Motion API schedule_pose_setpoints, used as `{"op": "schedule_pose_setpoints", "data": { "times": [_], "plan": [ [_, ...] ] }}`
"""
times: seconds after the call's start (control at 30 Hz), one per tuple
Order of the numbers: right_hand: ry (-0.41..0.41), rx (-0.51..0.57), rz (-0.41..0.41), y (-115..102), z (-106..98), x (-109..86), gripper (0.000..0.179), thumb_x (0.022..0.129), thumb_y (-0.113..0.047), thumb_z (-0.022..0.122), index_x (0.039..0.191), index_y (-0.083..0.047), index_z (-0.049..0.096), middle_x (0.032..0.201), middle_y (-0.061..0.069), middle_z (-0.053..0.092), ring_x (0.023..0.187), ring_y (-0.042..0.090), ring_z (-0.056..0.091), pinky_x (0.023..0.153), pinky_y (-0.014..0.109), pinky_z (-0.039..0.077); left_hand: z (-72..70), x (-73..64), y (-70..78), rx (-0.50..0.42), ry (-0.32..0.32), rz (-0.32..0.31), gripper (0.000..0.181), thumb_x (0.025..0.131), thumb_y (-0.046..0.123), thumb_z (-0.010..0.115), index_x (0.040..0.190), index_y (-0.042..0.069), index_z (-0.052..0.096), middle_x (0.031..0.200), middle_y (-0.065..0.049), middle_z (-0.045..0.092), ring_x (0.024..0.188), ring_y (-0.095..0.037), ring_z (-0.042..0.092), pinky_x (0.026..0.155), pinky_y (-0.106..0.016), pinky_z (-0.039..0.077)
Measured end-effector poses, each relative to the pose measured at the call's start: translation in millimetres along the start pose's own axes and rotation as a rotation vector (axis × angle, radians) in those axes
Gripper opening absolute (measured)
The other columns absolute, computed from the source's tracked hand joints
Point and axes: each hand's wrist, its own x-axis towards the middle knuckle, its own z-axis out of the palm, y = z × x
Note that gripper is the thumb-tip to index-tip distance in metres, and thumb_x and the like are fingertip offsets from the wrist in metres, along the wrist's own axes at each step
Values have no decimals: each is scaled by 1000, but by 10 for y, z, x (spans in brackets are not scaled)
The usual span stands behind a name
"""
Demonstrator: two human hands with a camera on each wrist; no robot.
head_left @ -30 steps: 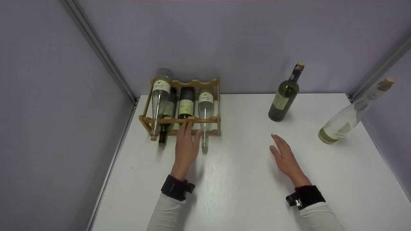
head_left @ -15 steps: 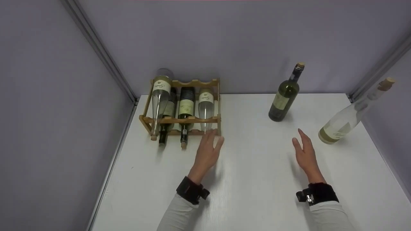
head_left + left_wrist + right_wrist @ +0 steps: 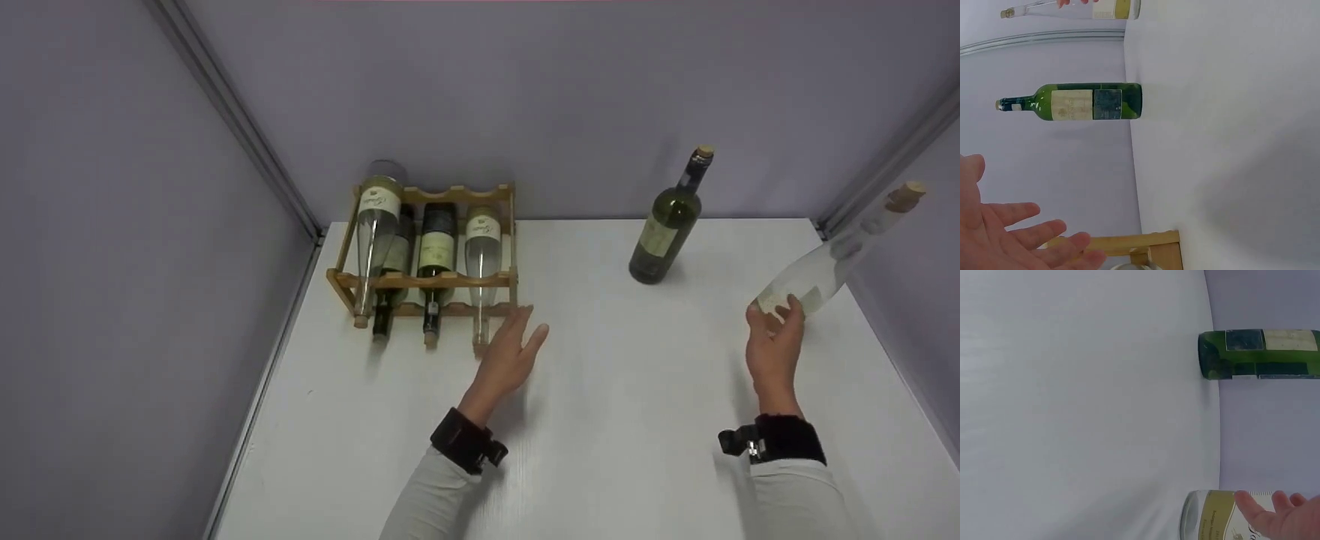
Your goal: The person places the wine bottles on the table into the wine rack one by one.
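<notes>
My right hand [image 3: 775, 352] is at the lower body of a clear corked bottle [image 3: 814, 277] standing on the right. Its thumb and fingers are spread over the label [image 3: 1216, 517], partly hiding the bottle's base in the head view. My left hand [image 3: 506, 367], fingers extended and holding nothing, hovers by the front right corner of a wooden wine rack [image 3: 495, 280]. Its fingertips come close to the neck of a clear bottle [image 3: 482, 255] lying in the rack. Between the hands, farther back, a green corked bottle [image 3: 664, 236] stands upright.
Two dark green bottles, one with a cream label [image 3: 436, 250], lie in the rack's lower level, necks forward. Another clear bottle [image 3: 379, 225] lies across its upper left slot. Grey walls [image 3: 570, 112] border the white table [image 3: 600, 420] behind and at both sides.
My left hand has moved right from the rack's middle, uncovering the dark bottle's neck. My right hand has moved right to the clear standing bottle. The bottles stay where they were.
</notes>
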Motion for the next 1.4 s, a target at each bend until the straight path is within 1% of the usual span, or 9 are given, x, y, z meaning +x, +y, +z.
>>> {"op": "schedule_pose_setpoints", "data": {
  "times": [0.13,0.23,0.37,0.57,0.73,1.0,1.13,1.27,1.4],
  "plan": [
    [98,106,78,-62,-81,95,74,100,-35,52,156,-21,6,146,7,21,137,19,27,109,34,29,64,7,6,-7,-37,-20,71,102,59,32,153,10,34,157,-10,31,144,-25,26,115,-42,22],
    [179,174,124,-111,-163,168,76,98,-33,57,155,-24,8,140,1,22,133,13,28,107,30,31,124,14,16,-12,-59,-32,71,102,60,32,153,11,34,157,-9,31,144,-24,26,115,-42,22],
    [234,174,137,-149,-266,254,80,97,-32,59,156,-27,5,143,-1,17,134,10,22,107,28,29,196,17,35,-18,-86,-49,72,101,62,31,153,13,34,157,-8,31,144,-23,26,115,-41,21],
    [206,90,92,-187,-339,403,86,97,-32,58,157,-26,-4,158,2,2,143,11,5,113,26,12,275,7,38,-41,-114,-64,69,102,59,31,152,12,36,155,-9,34,144,-24,28,115,-42,22],
    [169,59,106,-229,-368,533,91,96,-31,60,157,-24,-7,162,-2,-5,143,5,-5,113,23,2,318,8,17,-121,-133,-81,66,103,55,32,150,10,39,152,-10,39,142,-25,32,114,-41,24],
    [148,30,150,-306,-472,672,92,94,-31,64,158,-25,-1,163,-6,0,143,5,-1,113,24,5,420,3,16,-286,-146,-107,63,103,55,35,149,12,43,150,-9,43,132,-28,46,108,-43,34],
    [133,34,166,-320,-513,720,95,93,-32,67,158,-27,-2,162,-6,2,144,7,2,114,27,8,456,-9,18,-307,-158,-109,63,103,54,34,149,12,43,150,-8,43,132,-27,46,109,-42,34],
    [102,0,200,-311,-534,765,100,90,-38,69,158,-27,-5,163,-5,0,145,9,-1,115,30,9,469,-9,24,-306,-165,-111,62,104,53,33,148,11,43,150,-7,43,136,-25,41,111,-40,30],
    [91,-23,223,-313,-533,806,104,87,-41,72,158,-26,-2,163,-6,1,145,8,0,115,30,11,474,-4,24,-311,-167,-107,61,105,52,33,148,10,44,149,-8,44,138,-25,38,112,-40,29]
  ]
}}
